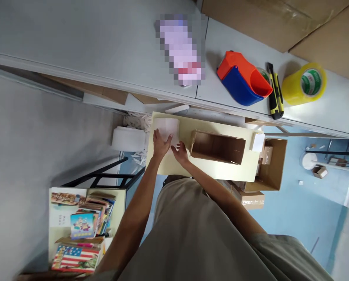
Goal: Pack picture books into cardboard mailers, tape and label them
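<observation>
White sheet [167, 125] lay on pale yellow counter [209, 168], partly under left hand [161, 147], just up and left of right hand [180, 154]. Left hand spread over sheet's near part, thumb well apart from fingers, resting rather than clasping. Right hand half open, fingers loosely curled beside sheet's near right corner, holding nothing visible. Cardboard box [218, 147] stood right of right hand. Beyond, grey shelf [104, 35] bore orange-blue tape dispenser [238, 82], cutter [275, 93], yellow tape roll [293, 86].
</observation>
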{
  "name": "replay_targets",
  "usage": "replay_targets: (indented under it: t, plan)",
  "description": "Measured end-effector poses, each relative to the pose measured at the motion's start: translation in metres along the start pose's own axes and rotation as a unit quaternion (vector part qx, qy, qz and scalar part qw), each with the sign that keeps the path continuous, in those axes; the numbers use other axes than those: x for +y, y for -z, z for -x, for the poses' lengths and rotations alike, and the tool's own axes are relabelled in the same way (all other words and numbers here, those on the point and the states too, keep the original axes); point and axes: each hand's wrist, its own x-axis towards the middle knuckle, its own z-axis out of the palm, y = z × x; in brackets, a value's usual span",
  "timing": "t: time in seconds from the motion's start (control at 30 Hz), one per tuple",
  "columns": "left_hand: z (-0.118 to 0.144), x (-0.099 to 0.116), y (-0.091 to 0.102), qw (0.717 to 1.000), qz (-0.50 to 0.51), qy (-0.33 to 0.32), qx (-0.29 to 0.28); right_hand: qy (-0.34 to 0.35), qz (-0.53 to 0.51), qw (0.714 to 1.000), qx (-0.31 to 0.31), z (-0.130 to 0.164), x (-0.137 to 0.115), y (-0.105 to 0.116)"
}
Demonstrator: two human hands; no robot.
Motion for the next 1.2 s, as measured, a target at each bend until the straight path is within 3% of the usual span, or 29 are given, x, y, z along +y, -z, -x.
replay_targets:
  t: [0.07, 0.17, 0.3, 0.37, 0.43, 0.6, 0.77, 0.87, 0.97, 1.2]
  plan:
    - [0.003, 0.000, 0.001, 1.000, 0.017, 0.003, 0.000, -0.012, -0.004, 1.000, 0.011, -0.015, -0.004, -0.014]
    - [0.009, 0.002, 0.007, 1.000, 0.026, -0.001, -0.016, 0.030, -0.001, 0.999, 0.025, -0.016, -0.003, -0.026]
    - [0.017, 0.009, 0.020, 0.999, 0.017, 0.032, -0.041, 0.210, 0.016, 0.977, -0.019, 0.000, 0.005, -0.030]
    - [0.016, 0.010, 0.031, 0.999, 0.013, 0.051, -0.013, 0.315, 0.034, 0.947, -0.052, 0.009, 0.007, -0.027]
    - [0.012, 0.008, 0.044, 0.998, 0.016, 0.053, 0.021, 0.350, 0.041, 0.935, -0.036, 0.013, 0.006, -0.023]
    - [0.003, 0.003, 0.074, 0.999, 0.027, 0.021, 0.019, 0.232, 0.048, 0.967, 0.088, -0.004, -0.016, -0.027]
    - [0.008, 0.010, 0.091, 0.998, -0.065, -0.018, 0.019, 0.118, 0.082, 0.982, 0.125, -0.031, -0.035, -0.037]
    - [0.010, 0.016, 0.098, 0.994, -0.096, -0.022, 0.044, 0.111, 0.059, 0.983, 0.135, -0.035, -0.032, -0.028]
    - [0.007, 0.020, 0.101, 0.995, -0.090, -0.032, 0.034, 0.135, -0.004, 0.983, 0.123, -0.037, -0.025, -0.023]
    - [-0.009, 0.028, 0.085, 0.997, -0.035, -0.057, -0.037, 0.187, -0.001, 0.982, 0.034, -0.055, -0.023, -0.053]
